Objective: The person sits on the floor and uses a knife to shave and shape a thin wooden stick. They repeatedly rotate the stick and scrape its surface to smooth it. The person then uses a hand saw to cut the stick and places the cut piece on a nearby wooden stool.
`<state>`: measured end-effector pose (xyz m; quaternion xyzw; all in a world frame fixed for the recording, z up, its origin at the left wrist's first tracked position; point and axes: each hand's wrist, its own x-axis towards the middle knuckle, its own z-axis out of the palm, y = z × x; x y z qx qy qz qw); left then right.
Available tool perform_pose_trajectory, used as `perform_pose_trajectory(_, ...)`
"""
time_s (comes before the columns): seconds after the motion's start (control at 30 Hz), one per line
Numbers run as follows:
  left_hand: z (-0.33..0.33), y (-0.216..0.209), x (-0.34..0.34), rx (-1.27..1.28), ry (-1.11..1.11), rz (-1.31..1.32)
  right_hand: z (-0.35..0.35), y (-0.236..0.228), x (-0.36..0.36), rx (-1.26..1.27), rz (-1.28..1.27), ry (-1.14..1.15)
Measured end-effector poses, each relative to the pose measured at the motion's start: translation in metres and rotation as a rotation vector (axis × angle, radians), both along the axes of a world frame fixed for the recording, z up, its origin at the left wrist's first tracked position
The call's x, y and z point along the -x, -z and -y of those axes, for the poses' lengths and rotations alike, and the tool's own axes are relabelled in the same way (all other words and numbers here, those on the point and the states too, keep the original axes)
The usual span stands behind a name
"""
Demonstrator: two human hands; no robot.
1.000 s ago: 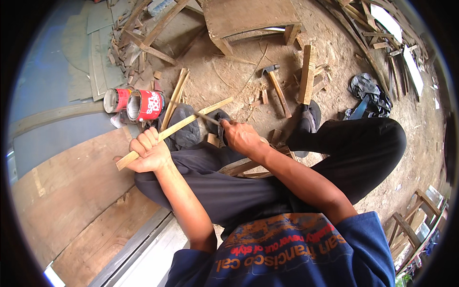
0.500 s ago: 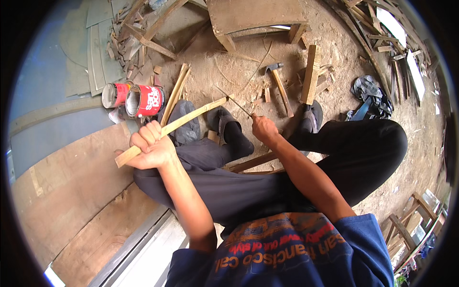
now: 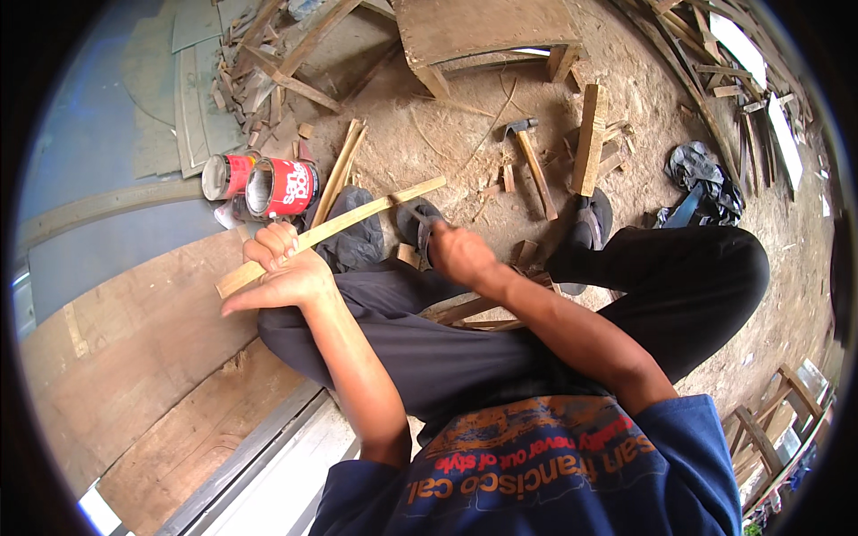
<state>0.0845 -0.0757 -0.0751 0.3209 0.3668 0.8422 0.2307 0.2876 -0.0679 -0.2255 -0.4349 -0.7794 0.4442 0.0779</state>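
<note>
My left hand is closed around the lower end of a long, pale wooden strip. The strip slants up and to the right over my foot. My right hand grips a thin, dark, narrow-bladed tool, perhaps a knife; its handle is hidden in my fist. The blade meets the strip a little short of its far end. A hammer with a wooden handle lies on the ground beyond my right hand.
Two red cans stand at the left beside wooden sticks and a dark plastic bag. A wooden block stands near my right foot. Farther off is a low wooden bench. Scrap wood and a black bag lie around.
My right hand has moved left and a little down, bringing the blade from the strip's far end back along it. My left hand keeps its hold, with the strip's far end slightly farther right.
</note>
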Motion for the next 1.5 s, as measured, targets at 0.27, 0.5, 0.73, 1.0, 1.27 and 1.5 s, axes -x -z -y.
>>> perform_pose_trajectory(0.27, -0.006, -0.001, -0.012, 0.045, -0.142, -0.071, 0.019, 0.016, -0.001, -0.156, 0.059, 0.040)
perform_pose_trajectory(0.5, -0.018, -0.002, -0.021, 0.089, -0.215, -0.079, 0.004, -0.006, -0.012, -0.033, 0.064, 0.025)
perform_pose_trajectory(0.73, -0.008, 0.006, -0.012, 0.289, -0.413, -0.154, -0.005, -0.021, -0.007, -0.021, -0.221, 0.180)
perform_pose_trajectory(1.0, -0.011, -0.017, -0.048, 0.394, -0.508, -0.263, 0.000, -0.008, -0.008, 0.100, -0.112, 0.120)
perform_pose_trajectory(1.27, -0.006, -0.006, -0.056, 0.272, -0.305, -0.354, 0.002, -0.001, -0.007, 0.042, -0.127, 0.227)
perform_pose_trajectory(1.5, -0.012, 0.000, -0.056, 0.221, -0.309, -0.295, -0.007, -0.054, -0.007, -0.055, -0.316, 0.242)
